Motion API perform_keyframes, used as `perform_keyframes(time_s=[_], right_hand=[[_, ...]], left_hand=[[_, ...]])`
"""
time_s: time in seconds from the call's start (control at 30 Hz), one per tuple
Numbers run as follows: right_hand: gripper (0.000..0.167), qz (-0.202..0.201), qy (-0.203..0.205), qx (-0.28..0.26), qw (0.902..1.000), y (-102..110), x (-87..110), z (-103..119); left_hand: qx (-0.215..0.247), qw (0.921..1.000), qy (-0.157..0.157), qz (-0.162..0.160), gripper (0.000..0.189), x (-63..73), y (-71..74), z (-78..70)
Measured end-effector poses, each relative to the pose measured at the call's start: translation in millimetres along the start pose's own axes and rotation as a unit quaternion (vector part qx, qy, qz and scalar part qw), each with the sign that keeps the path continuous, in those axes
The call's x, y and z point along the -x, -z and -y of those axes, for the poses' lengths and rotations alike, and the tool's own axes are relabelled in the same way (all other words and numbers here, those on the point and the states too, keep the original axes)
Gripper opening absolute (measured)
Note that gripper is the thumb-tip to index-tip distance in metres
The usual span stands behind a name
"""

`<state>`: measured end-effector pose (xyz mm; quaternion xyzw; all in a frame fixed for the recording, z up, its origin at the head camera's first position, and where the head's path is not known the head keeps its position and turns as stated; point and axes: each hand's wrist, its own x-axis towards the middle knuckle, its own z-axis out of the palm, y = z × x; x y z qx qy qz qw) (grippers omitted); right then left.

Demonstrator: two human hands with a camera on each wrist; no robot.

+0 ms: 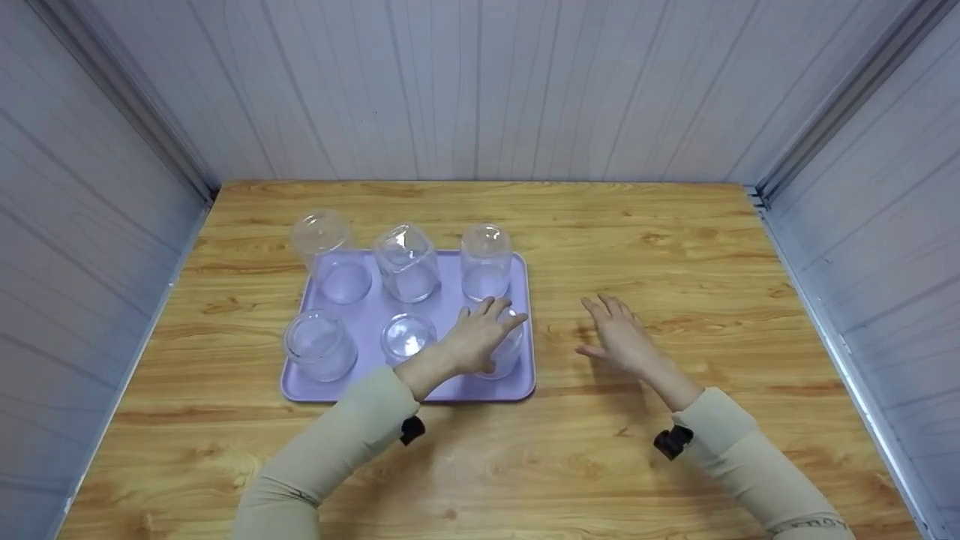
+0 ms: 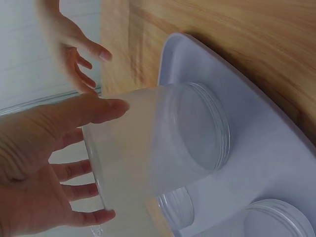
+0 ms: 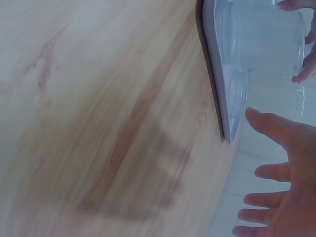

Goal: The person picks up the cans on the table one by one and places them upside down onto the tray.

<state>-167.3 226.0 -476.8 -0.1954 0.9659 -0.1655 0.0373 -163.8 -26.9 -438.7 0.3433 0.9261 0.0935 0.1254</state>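
My left hand [image 1: 477, 339] is over the front right clear jar [image 1: 511, 354] on a lilac tray [image 1: 364, 324]. In the left wrist view, its thumb and spread fingers lie about the upper end of that jar [image 2: 143, 148], whose ridged rim faces down on the tray. The fingers look loose; whether they touch the jar is hard to tell. To the right of the tray, my right hand [image 1: 624, 341] hovers above the table with fingers spread and nothing in it. The right wrist view shows this hand [image 3: 291, 182] apart from the tray's edge.
Several other clear containers stand on the tray: a tall one [image 1: 341, 281] back left, a square-topped one [image 1: 411, 274], a round one [image 1: 486, 262], a short one [image 1: 322, 349] front left. The wood table [image 1: 637, 240] is bounded by pale panel walls [image 1: 510, 90].
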Motion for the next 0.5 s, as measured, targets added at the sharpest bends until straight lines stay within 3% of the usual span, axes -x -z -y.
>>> perform_keyframes(time_s=[0.17,0.5], right_hand=[[0.079,0.001,0.001,0.014,0.9999,8.5,-4.4,-4.0],[0.083,0.014,-0.025,0.020,0.9994,31.2,-22.1,-8.1]], left_hand=[[0.027,0.9995,-0.007,-0.013,0.089,2.1,3.6,3.6],[0.057,0.9947,-0.003,-0.085,0.067,6.1,16.9,18.2]])
